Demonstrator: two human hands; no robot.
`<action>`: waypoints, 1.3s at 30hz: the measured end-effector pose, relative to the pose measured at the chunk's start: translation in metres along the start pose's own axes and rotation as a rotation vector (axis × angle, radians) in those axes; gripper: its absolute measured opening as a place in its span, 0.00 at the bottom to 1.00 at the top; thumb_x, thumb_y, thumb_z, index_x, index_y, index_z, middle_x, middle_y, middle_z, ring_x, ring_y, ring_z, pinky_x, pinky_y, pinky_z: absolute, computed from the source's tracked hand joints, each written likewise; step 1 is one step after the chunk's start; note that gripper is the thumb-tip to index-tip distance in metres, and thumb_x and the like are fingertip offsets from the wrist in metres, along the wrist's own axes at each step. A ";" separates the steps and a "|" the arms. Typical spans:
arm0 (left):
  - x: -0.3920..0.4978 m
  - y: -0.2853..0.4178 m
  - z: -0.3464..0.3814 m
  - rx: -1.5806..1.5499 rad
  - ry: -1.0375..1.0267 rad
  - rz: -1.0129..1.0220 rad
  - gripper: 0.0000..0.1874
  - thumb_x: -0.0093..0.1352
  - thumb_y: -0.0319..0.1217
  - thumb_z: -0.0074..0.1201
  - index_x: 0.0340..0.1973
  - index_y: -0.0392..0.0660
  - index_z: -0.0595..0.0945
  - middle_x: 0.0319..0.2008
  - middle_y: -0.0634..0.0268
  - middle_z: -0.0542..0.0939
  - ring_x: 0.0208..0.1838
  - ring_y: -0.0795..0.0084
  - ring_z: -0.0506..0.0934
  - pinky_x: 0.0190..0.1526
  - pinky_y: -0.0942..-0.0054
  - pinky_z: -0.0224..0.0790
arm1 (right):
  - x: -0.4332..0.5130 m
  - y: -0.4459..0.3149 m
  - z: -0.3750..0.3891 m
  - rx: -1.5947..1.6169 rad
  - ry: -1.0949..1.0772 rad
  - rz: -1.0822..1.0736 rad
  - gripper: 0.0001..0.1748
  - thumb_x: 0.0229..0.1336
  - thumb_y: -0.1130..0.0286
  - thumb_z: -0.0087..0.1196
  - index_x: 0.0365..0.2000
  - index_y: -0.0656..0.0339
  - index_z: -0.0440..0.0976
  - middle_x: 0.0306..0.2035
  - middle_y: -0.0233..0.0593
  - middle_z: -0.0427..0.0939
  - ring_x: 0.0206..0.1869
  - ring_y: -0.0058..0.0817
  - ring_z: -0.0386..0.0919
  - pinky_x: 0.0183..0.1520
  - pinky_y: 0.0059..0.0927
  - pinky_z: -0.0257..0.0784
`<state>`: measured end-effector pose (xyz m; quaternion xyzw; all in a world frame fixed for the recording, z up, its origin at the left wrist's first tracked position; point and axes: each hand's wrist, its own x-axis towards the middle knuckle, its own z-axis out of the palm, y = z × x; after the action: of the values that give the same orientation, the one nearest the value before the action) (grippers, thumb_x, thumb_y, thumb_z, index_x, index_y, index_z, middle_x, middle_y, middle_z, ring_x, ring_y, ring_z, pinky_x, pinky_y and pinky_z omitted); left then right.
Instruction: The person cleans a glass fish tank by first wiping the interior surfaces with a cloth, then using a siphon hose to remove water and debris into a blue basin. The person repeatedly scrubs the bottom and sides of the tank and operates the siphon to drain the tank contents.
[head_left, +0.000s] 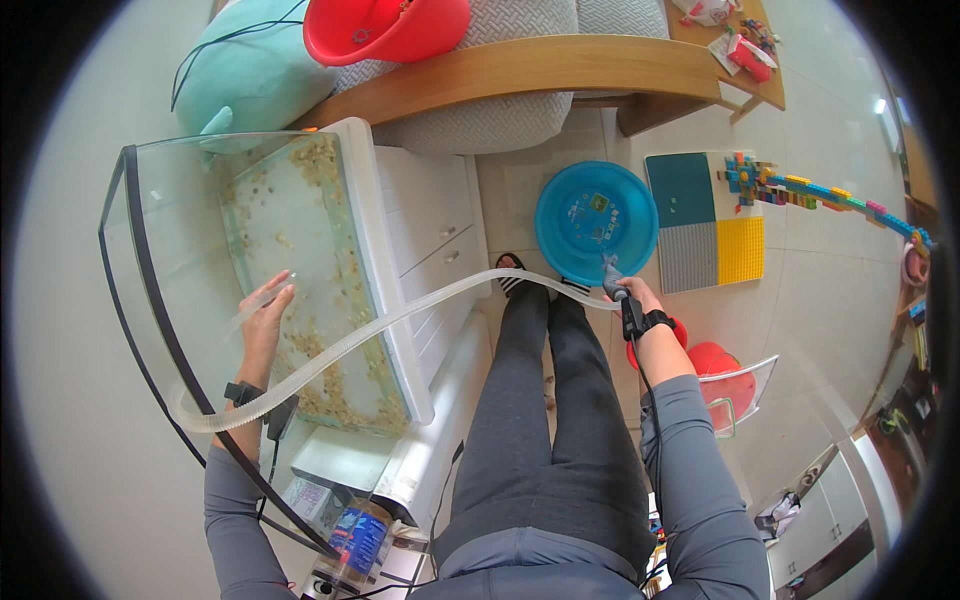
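Note:
My left hand (262, 315) grips a clear rigid tube (255, 309) within the walls of a glass aquarium (247, 187). Tan gravel (322, 352) lies scattered over the aquarium's pale bottom. A translucent corrugated hose (375, 326) loops over the rim and crosses in front of my legs to my right hand (637, 295). That hand is closed around the hose end and a grey siphon bulb or nozzle (613, 281), which points into a blue plastic basin (551, 217). The basin stands on the floor by my feet. My fingers hide part of the joint.
A white cabinet (427, 210) supports the aquarium. Behind them is a wood-framed sofa (525, 64) with a red bucket (442, 30). Building baseplates (682, 255) and a toy-brick strip (810, 187) lie right of the basin. Red buckets (720, 367) stand beside my right arm; a bottle (360, 536) is lower left.

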<state>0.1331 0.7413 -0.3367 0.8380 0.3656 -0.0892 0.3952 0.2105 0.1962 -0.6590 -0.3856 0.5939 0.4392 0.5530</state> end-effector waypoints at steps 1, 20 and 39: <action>0.000 0.000 0.000 -0.008 0.000 -0.003 0.17 0.61 0.31 0.57 0.45 0.40 0.80 0.33 0.65 0.80 0.36 0.80 0.73 0.42 0.81 0.64 | -0.003 0.001 0.000 0.032 -0.007 -0.001 0.21 0.47 0.73 0.49 0.41 0.71 0.56 0.33 0.53 0.68 0.24 0.41 0.74 0.31 0.35 0.80; 0.001 -0.003 0.001 -0.022 0.016 -0.005 0.17 0.62 0.31 0.57 0.45 0.39 0.80 0.35 0.64 0.80 0.36 0.80 0.74 0.43 0.81 0.65 | 0.017 0.000 -0.010 -0.059 -0.030 -0.055 0.17 0.55 0.71 0.50 0.42 0.67 0.60 0.32 0.52 0.72 0.22 0.38 0.76 0.20 0.30 0.75; 0.000 -0.003 0.001 -0.035 0.010 -0.015 0.17 0.62 0.32 0.57 0.45 0.39 0.79 0.36 0.64 0.80 0.38 0.79 0.74 0.43 0.80 0.64 | -0.007 -0.005 0.000 0.012 -0.101 0.049 0.18 0.58 0.59 0.49 0.41 0.58 0.57 0.22 0.48 0.72 0.13 0.23 0.69 0.10 0.15 0.63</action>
<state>0.1310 0.7416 -0.3386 0.8288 0.3751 -0.0816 0.4072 0.2161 0.1941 -0.6523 -0.3448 0.5770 0.4681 0.5736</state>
